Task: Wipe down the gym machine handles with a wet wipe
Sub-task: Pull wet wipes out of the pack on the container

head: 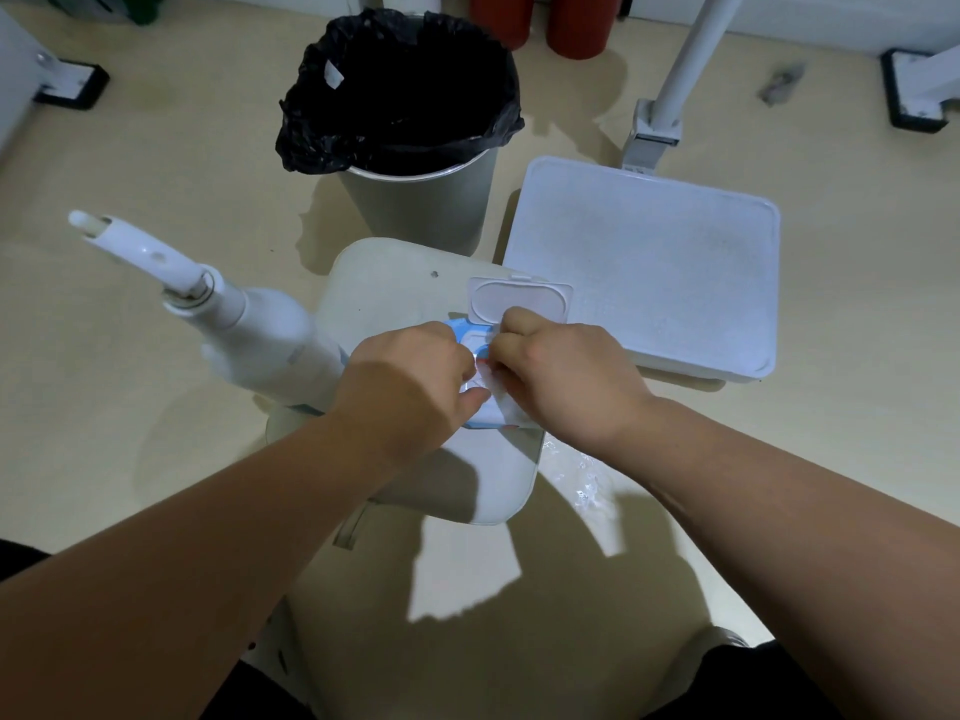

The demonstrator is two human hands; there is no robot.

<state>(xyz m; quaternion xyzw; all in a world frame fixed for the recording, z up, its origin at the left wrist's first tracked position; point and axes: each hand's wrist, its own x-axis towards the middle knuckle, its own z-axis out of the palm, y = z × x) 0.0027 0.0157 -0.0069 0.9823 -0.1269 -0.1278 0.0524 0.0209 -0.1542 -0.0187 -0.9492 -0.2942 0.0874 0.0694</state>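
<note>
A blue and white wet wipe pack [485, 415] lies on the pale seat [395, 283] of a gym machine, its white flip lid [519, 299] standing open. My left hand [410, 376] presses on the pack's left side and holds it down. My right hand [566, 376] pinches a white wipe [498, 392] at the pack's opening; most of the opening is hidden by my fingers. A white handle bar [208, 304] of the machine sticks up to the left of the seat.
A grey bin with a black liner [410, 96] stands just beyond the seat. A white square platform [649, 262] lies to the right, with a white post [680, 70] behind it. Two red cylinders [576, 23] stand at the back. Machine feet [914, 90] sit on the beige floor.
</note>
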